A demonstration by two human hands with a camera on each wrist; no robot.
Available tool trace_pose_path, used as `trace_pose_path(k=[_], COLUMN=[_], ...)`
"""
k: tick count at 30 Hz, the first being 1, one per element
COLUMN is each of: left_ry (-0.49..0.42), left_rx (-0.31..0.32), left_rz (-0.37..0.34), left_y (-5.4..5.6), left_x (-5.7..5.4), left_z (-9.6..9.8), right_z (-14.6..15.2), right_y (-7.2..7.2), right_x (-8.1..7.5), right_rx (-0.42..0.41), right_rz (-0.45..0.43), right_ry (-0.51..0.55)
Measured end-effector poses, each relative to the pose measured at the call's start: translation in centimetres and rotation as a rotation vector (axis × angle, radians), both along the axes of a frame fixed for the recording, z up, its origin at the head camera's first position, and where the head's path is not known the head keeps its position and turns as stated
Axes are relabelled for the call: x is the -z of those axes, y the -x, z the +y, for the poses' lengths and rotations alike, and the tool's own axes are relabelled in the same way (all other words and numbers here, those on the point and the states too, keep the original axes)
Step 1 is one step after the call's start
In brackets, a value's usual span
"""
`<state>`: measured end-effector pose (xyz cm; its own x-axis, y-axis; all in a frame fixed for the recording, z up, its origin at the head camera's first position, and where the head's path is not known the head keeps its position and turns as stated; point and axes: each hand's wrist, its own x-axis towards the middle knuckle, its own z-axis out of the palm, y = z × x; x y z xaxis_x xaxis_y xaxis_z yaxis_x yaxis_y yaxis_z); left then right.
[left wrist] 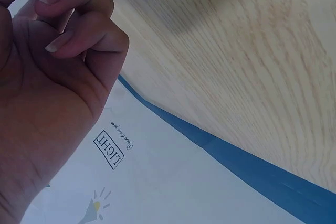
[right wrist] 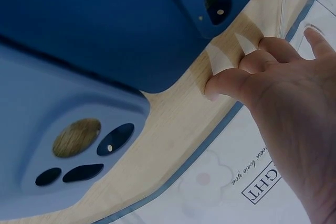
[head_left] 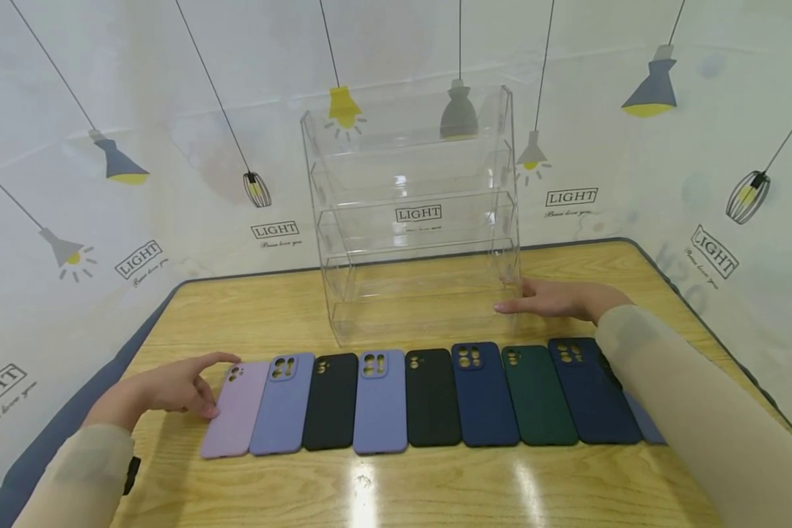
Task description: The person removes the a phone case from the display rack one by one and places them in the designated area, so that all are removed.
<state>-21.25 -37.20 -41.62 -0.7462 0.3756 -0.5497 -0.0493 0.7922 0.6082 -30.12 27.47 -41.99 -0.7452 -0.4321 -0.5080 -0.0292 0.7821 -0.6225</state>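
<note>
My left hand [head_left: 174, 385] holds a lilac phone case [head_left: 240, 411] by its edges, thumb at the left side and index finger near the top corner. The case lies flat at the left end of a row. In the left wrist view, the other fingers [left wrist: 94, 40] are curled and the case is out of sight. My right hand [head_left: 554, 299] grips the lower right side of a clear tiered display stand [head_left: 422, 282]. In the right wrist view, several fingertips [right wrist: 223, 85] reach down by the tabletop, close to the stand's edge.
Further cases lie side by side: periwinkle [head_left: 379, 411], black [head_left: 432, 403], navy [head_left: 488, 403] and green [head_left: 541, 403]. Another blue case [right wrist: 31, 129] at the right end is partly under my right sleeve [head_left: 686, 411]. A lamp-patterned cloth [head_left: 231, 95] surrounds the wooden table [head_left: 290, 491].
</note>
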Motion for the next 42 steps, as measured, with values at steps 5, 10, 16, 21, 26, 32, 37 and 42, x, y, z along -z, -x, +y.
trace_pose_path(k=[5, 10, 16, 21, 26, 32, 37, 42], left_ry=[-0.005, -0.004, -0.022, -0.026, -0.017, -0.03, -0.037, -0.022], left_rx=[0.001, 0.004, 0.01, 0.012, 0.018, 0.02, 0.024, 0.019], left_rz=[-0.006, -0.002, -0.008, -0.013, -0.003, -0.01, -0.014, -0.012], left_y=[0.09, 0.05, -0.15, -0.2, -0.12, -0.09, -0.1, -0.16], left_x=[0.12, 0.23, 0.1, 0.04, 0.18, 0.26, 0.23, 0.4], left_z=[-0.11, -0.17, -0.01, 0.06, -0.04, -0.03, 0.07, 0.11], right_z=[-0.02, -0.06, -0.1, -0.1, -0.06, -0.03, 0.08, 0.03], right_y=[0.0, 0.01, 0.06, 0.1, 0.1, 0.04, 0.1, 0.07], right_x=[0.0, 0.05, 0.07, 0.07, -0.01, -0.06, 0.06, 0.1], right_rx=[-0.005, -0.008, -0.007, -0.009, 0.0, 0.006, 0.003, -0.004], right_rz=[0.006, 0.009, 0.008, 0.01, -0.004, -0.022, -0.015, -0.005], right_ry=[0.005, 0.011, 0.012, 0.014, -0.007, -0.015, -0.02, -0.003])
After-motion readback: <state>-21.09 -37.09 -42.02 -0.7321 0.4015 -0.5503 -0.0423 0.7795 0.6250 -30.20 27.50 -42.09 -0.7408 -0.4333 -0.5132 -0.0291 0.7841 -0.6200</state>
